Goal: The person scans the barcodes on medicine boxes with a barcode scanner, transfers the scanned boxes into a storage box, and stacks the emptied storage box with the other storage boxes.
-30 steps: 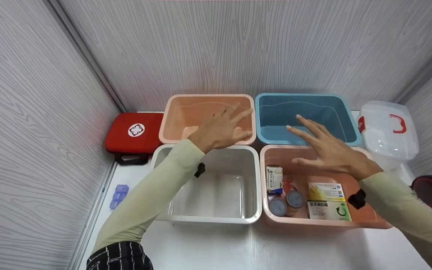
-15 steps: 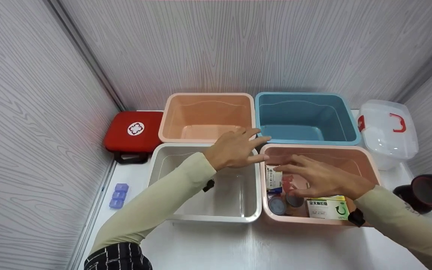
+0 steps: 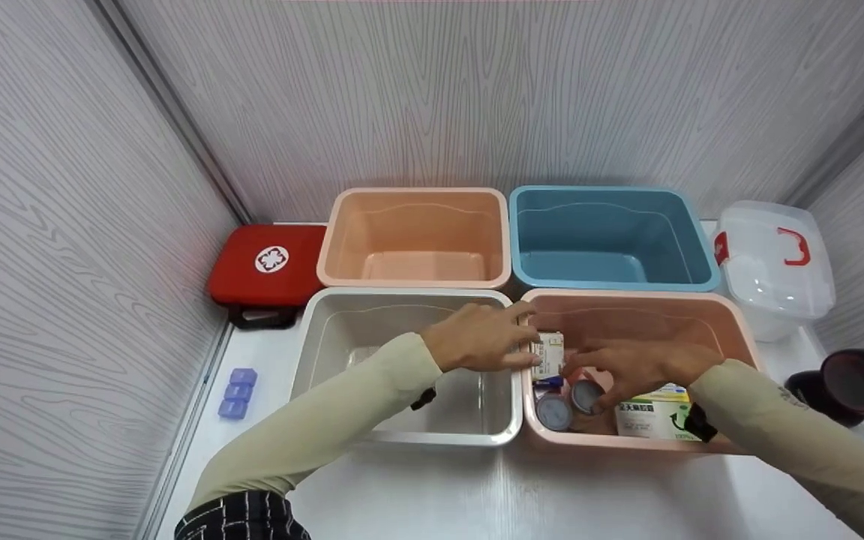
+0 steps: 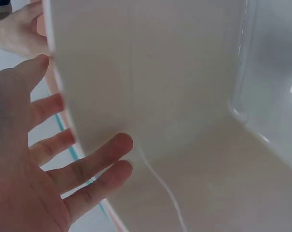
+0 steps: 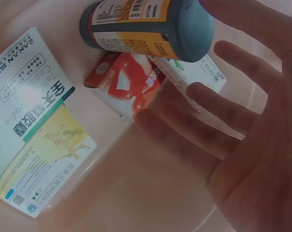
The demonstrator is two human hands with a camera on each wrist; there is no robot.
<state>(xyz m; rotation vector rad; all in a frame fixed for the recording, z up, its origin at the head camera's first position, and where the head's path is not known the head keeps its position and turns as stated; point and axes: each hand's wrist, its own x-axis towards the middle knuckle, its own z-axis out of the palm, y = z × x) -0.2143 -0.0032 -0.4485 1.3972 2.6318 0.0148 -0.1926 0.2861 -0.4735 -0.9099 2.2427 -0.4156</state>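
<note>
1. Here, head view: the left hand [image 3: 481, 339] is over the white bin's [image 3: 451, 438] edge; the right hand [image 3: 636, 366] is inside the front pink bin [image 3: 627, 315], among bottles [image 3: 554, 414] and boxes [image 3: 649, 421].
2. Left wrist: left hand loosely spread.
3. Right wrist: right hand spread, near one bottle.

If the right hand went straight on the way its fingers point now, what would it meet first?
Most likely the small white box, which lies just ahead of the right hand in the head view. The hand's height above it is unclear, so it might pass over.
</note>
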